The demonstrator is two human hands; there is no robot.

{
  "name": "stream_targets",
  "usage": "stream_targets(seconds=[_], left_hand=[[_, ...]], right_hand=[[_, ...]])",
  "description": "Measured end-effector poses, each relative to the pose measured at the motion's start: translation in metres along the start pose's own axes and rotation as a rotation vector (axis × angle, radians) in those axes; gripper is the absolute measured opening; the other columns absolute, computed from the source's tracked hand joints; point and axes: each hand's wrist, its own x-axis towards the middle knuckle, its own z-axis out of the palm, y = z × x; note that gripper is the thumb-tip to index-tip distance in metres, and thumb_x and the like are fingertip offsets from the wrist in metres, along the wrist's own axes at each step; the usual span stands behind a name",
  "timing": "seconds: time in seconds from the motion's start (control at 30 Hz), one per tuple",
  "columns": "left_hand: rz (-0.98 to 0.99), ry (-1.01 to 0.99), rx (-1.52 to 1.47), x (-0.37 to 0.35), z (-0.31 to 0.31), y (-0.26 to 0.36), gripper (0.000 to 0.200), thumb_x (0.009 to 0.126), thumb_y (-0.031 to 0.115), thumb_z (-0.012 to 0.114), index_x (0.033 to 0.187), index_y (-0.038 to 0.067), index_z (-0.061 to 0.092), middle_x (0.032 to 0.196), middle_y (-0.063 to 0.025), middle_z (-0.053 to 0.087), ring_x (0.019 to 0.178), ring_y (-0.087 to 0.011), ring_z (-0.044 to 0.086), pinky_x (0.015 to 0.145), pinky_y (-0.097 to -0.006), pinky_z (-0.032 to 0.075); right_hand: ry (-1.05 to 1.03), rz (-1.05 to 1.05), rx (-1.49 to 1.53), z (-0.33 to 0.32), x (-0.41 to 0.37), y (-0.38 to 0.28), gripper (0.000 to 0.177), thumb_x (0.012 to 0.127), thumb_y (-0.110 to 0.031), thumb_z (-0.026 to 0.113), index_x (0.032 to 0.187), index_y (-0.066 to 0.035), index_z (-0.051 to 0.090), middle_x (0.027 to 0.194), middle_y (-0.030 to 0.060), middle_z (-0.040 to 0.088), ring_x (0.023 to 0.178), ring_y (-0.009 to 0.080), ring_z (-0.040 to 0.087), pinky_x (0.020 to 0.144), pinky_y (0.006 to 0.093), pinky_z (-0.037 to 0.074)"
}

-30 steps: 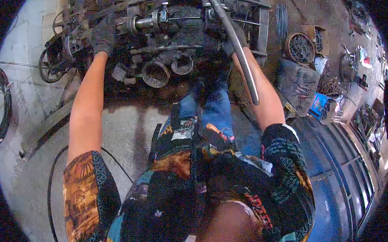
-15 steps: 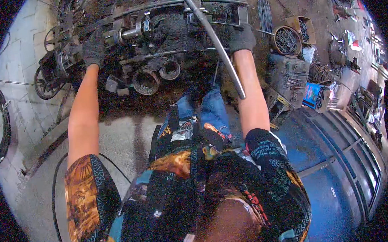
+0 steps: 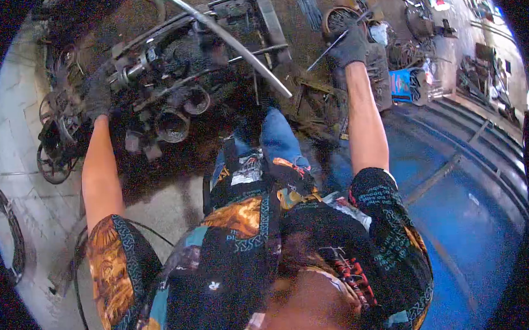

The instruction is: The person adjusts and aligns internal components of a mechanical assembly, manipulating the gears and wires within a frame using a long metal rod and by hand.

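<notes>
My left hand (image 3: 98,100), in a dark glove, is at the left end of a dark, greasy machine (image 3: 172,69), close to its handwheel (image 3: 55,165). Its fingers blend into the dark metal, so their grip is not clear. Out to the right, my gloved right hand (image 3: 352,46) is closed around a thin metal rod (image 3: 319,60), which slants up to the right past a round container (image 3: 327,22) of metal pieces. A long bare metal bar (image 3: 229,42) crosses above the machine. Two round cups (image 3: 173,125) sit on the machine's near side.
A bundle of rods (image 3: 308,8) lies on the floor beyond the machine. Right of my hand are a blue box (image 3: 400,85) and coiled wire (image 3: 406,54). A large blue metal panel (image 3: 455,215) fills the lower right. A black hose (image 3: 78,291) runs at lower left.
My right hand has left the machine's right end, moved right to the container, and now holds a thin rod. My left hand stays on the machine. The view has turned right.
</notes>
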Motion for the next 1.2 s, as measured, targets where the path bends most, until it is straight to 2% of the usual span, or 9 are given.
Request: stream_targets(seconds=[0.17,0.23,0.43,0.5,0.6,0.67,0.9,1.0,1.2], left_hand=[[0.115,0.108,0.060,-0.002,-0.004,-0.007,0.041,0.091,0.014,0.045,0.131,0.008,0.049,0.127,-0.0196,0.053,0.110,-0.0375,0.054,0.090,-0.0468,0.045],[0.118,0.150,0.119,-0.010,-0.018,-0.004,0.042,0.090,0.012,0.045,0.132,0.008,0.048,0.129,-0.0194,0.051,0.111,-0.0373,0.054,0.091,-0.0467,0.045],[0.121,0.234,0.243,-0.052,-0.066,0.019,0.048,0.088,0.006,0.046,0.136,0.008,0.043,0.131,-0.0196,0.050,0.112,-0.0369,0.053,0.093,-0.0457,0.045],[0.142,0.244,0.225,-0.065,-0.079,0.048,0.051,0.087,0.005,0.047,0.137,0.007,0.042,0.129,-0.0202,0.050,0.110,-0.0370,0.055,0.093,-0.0449,0.045],[0.167,0.254,0.384,-0.059,-0.085,0.103,0.051,0.088,0.014,0.051,0.136,0.002,0.040,0.125,-0.0217,0.053,0.106,-0.0392,0.056,0.089,-0.0438,0.046],[-0.007,0.111,-0.327,-0.041,-0.057,0.120,0.054,0.087,0.024,0.055,0.131,-0.003,0.041,0.118,-0.0244,0.057,0.101,-0.0412,0.057,0.085,-0.0443,0.046],[-0.523,0.359,-0.417,-0.027,-0.050,0.160,0.055,0.086,0.026,0.054,0.126,-0.009,0.040,0.110,-0.0308,0.057,0.099,-0.0420,0.056,0.085,-0.0456,0.044],[-0.477,0.323,-0.344,-0.028,-0.050,0.158,0.053,0.086,0.024,0.054,0.125,-0.010,0.042,0.110,-0.0310,0.057,0.100,-0.0427,0.056,0.086,-0.0459,0.043],[-0.388,0.209,-0.098,-0.032,-0.062,0.166,0.044,0.088,0.024,0.053,0.117,-0.009,0.046,0.107,-0.0317,0.057,0.099,-0.0462,0.055,0.086,-0.0484,0.043]], right_hand=[[-0.237,0.392,0.565,-0.008,-0.037,-0.003,0.016,0.090,-0.018,0.054,0.086,-0.004,0.059,0.075,0.0072,0.063,0.075,0.0151,0.063,0.062,0.0284,0.049],[-0.214,-0.054,0.675,-0.017,-0.052,-0.019,0.013,0.089,-0.014,0.053,0.085,-0.004,0.059,0.074,0.0063,0.061,0.067,0.0159,0.060,0.058,0.0292,0.048],[-0.485,-0.361,0.822,0.078,-0.068,-0.021,0.020,0.086,-0.002,0.056,0.106,-0.001,0.058,0.085,0.0104,0.062,0.073,0.0217,0.063,0.061,0.0333,0.053],[-0.701,0.274,1.202,0.028,-0.074,-0.075,0.024,0.086,-0.002,0.058,0.110,-0.002,0.056,0.087,0.0105,0.062,0.069,0.0216,0.061,0.061,0.0348,0.054],[-0.686,0.271,1.223,0.097,-0.099,-0.070,0.027,0.084,-0.002,0.060,0.111,-0.002,0.055,0.086,0.0080,0.061,0.067,0.0202,0.060,0.058,0.0344,0.053],[-0.825,0.334,1.352,0.113,-0.098,-0.071,0.029,0.081,-0.001,0.062,0.110,-0.004,0.058,0.084,0.0067,0.060,0.067,0.0184,0.060,0.055,0.0324,0.050],[-0.632,-0.183,0.546,0.146,-0.135,-0.077,0.025,0.075,-0.015,0.065,0.099,-0.007,0.066,0.093,0.0110,0.068,0.079,0.0291,0.064,0.071,0.0394,0.051],[-0.993,0.120,0.465,0.094,-0.103,-0.108,0.037,0.070,-0.026,0.068,0.102,-0.008,0.066,0.092,0.0140,0.067,0.084,0.0322,0.064,0.075,0.0425,0.050],[-0.824,0.236,0.681,0.172,-0.067,-0.124,0.032,0.067,-0.033,0.068,0.088,-0.009,0.068,0.089,0.0148,0.068,0.085,0.0323,0.065,0.074,0.0413,0.050]])
